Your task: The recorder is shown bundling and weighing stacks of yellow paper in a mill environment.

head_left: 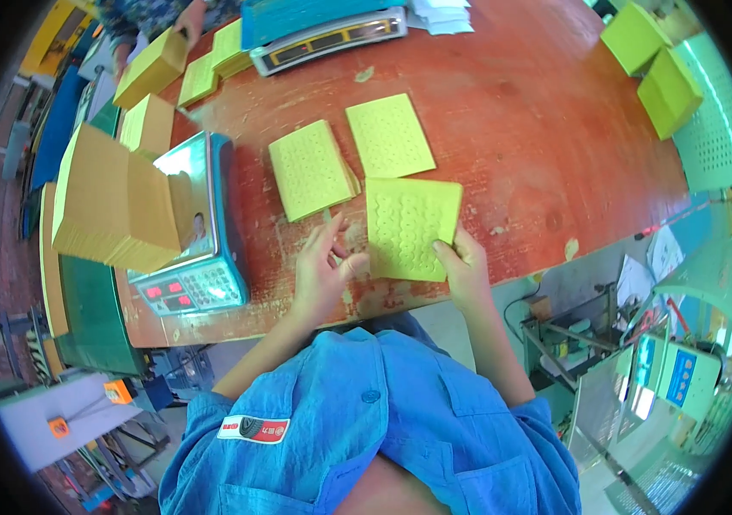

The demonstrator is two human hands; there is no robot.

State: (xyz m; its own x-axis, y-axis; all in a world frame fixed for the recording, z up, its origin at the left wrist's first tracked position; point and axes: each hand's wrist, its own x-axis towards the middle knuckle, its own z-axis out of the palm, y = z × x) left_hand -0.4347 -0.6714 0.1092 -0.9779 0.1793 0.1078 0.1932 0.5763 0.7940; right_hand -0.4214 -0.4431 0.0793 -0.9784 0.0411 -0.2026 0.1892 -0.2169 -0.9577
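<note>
My right hand (469, 273) grips a yellow paper stack (409, 225) by its lower right edge, thumb on top. Rows of curved, punched-looking marks cover the top sheet. Just left of it is my left hand (321, 270), its fingers apart and slightly bent, with nothing visible in them. The thumb points toward the held stack; whether it touches cannot be made out. Beyond my hands lie a thicker, slightly fanned yellow stack (310, 170) and, to its right, another yellow stack (390, 136) with similar marks.
On the left of the red table (546, 129) stands a digital scale (203, 283) bearing a tall yellow paper block (113, 202). A second scale (332, 41) sits at the far edge. Two yellow blocks (671, 93) are at the right. Another person's hand (192, 19) touches a block, far left.
</note>
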